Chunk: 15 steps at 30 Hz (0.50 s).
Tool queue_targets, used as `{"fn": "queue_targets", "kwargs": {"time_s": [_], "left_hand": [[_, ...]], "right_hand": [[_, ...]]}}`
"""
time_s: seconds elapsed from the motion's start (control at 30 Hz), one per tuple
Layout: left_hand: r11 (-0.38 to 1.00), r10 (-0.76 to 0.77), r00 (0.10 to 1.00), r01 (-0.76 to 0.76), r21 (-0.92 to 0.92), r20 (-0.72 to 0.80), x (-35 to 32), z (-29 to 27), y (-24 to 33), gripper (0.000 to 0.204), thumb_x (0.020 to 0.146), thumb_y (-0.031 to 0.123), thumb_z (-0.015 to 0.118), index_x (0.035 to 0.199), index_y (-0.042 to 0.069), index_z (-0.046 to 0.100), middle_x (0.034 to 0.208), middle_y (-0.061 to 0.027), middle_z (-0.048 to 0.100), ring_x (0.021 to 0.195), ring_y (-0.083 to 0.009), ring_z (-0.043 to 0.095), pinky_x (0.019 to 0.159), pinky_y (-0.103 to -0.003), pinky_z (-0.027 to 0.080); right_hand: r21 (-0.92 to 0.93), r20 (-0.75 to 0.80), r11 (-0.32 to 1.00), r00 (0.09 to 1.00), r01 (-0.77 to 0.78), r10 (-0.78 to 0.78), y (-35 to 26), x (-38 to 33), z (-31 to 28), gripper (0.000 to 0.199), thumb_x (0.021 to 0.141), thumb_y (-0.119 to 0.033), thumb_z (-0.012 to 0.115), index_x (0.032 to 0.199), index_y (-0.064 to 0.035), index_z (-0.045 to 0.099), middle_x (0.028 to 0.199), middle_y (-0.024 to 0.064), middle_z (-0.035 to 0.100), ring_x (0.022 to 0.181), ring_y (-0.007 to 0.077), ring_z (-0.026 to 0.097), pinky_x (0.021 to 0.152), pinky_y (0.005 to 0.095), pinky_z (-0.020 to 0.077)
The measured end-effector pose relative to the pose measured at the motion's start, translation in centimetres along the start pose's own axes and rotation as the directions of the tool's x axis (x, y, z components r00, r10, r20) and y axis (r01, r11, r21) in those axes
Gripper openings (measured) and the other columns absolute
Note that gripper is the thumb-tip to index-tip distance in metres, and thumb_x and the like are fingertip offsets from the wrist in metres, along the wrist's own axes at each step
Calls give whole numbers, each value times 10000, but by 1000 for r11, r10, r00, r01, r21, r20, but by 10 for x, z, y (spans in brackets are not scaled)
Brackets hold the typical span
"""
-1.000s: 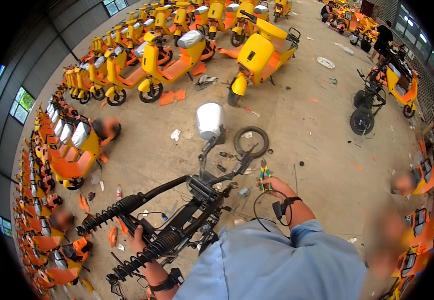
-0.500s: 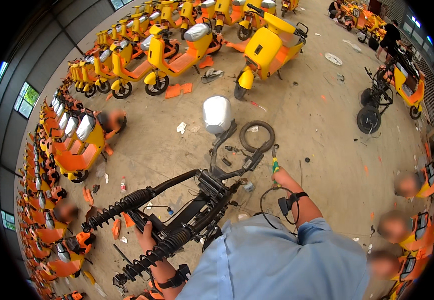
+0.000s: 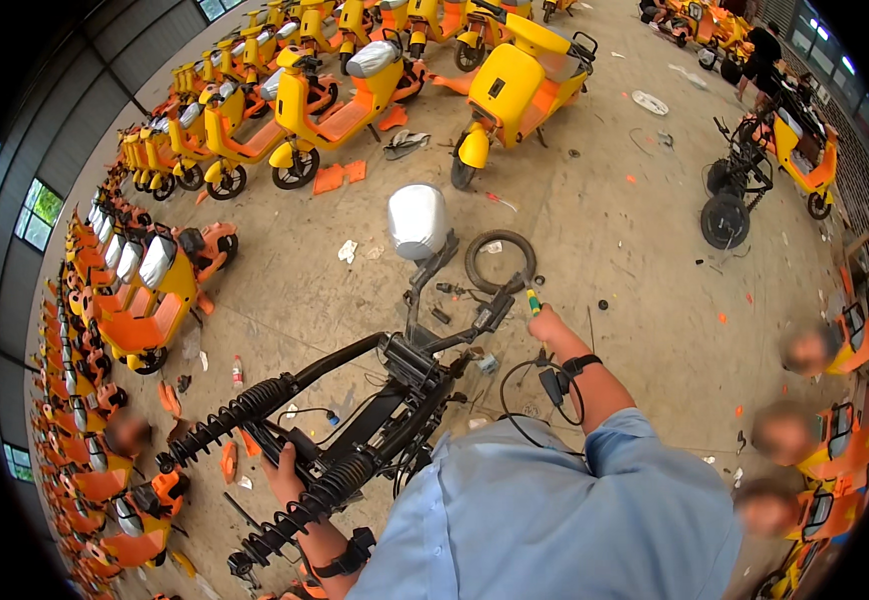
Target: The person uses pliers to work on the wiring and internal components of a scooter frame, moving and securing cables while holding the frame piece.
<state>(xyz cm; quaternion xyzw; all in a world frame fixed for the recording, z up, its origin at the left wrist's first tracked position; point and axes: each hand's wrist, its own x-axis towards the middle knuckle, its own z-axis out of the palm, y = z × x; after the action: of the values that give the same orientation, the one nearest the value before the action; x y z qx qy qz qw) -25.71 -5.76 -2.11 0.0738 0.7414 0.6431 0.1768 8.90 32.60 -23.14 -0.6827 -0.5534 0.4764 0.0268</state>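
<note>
Stripped black scooter frame (image 3: 375, 420) (springs bared) tilted on the floor.

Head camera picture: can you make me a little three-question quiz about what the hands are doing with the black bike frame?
1. True or false: the left hand grips the black bike frame beside a coil spring.
2. What does the right hand hold? A) a hammer B) a screwdriver with a yellow and green handle C) a bottle
3. Fill in: just past the frame's front end, a loose ____ lies flat on the floor.

Key: 1 true; 2 B; 3 tyre.
</note>
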Motion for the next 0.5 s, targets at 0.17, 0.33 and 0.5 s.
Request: {"fn": "queue_targets", "kwargs": {"time_s": [0.17, 0.33, 0.5], "left_hand": [[1000, -16, 1000, 16, 12, -10, 1, -3, -5, 429, 831, 196, 681, 1168, -21, 528, 936, -69, 602, 762, -151, 590, 672, -286, 483], [999, -30, 999, 30, 17, -19, 3, -6, -9, 423, 831, 196, 680, 1168, -13, 533, 933, -64, 600, 751, -146, 581, 666, -283, 477], [1000, -26, 1000, 26, 17, -6, 3, -8, -9, 424, 830, 200, 680, 1170, -7, 533, 935, -63, 599, 741, -145, 580, 649, -284, 477]], "right_hand": [[225, 158, 970, 986, -92, 56, -11, 11, -12, 462, 789, -37, 632, 1213, 75, 486, 1173, 267, 535, 919, 415, 594, 650, 541, 515], [291, 193, 938, 972, -187, 134, -26, 16, -18, 462, 795, -29, 624, 1222, 50, 464, 1243, 247, 493, 994, 440, 562, 717, 573, 534], [254, 205, 944, 966, -209, 158, -39, 19, -26, 316, 784, -70, 652, 1073, 8, 551, 1024, 172, 542, 805, 311, 561, 613, 451, 510]]}}
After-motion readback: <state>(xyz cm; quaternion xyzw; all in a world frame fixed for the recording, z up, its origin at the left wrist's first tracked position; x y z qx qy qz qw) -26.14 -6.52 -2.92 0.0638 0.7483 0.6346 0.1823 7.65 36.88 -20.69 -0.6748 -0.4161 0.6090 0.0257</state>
